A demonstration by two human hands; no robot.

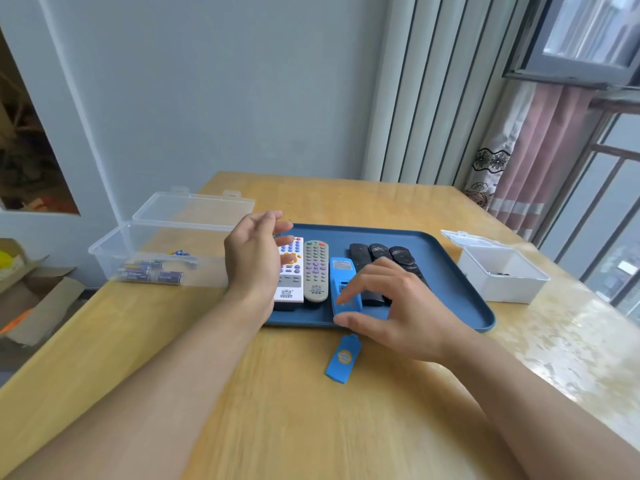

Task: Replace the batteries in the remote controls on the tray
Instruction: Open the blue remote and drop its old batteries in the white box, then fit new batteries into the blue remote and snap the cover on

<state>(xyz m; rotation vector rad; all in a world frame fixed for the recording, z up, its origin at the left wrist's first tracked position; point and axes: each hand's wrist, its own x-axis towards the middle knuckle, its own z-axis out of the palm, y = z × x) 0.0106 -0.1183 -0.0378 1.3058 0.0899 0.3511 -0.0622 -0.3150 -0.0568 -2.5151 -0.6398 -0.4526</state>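
A dark blue tray [450, 271] on the wooden table carries a white remote [292, 282], a grey remote [316, 271], a blue remote [341, 271] lying back-up with its battery bay uncovered, and three black remotes [381, 254]. The blue battery cover [344, 358] lies on the table in front of the tray. My right hand [391, 313] hovers over the near end of the blue remote, fingers spread, holding nothing. My left hand [254, 258] is raised over the tray's left edge, fingers relaxed and empty, hiding part of the white remote.
A clear plastic box [114, 247] with its lid open stands at the left and holds several batteries [152, 273]. A small white box [502, 271] with an open lid sits right of the tray with small dark items inside. Cardboard boxes lie on the floor at the left.
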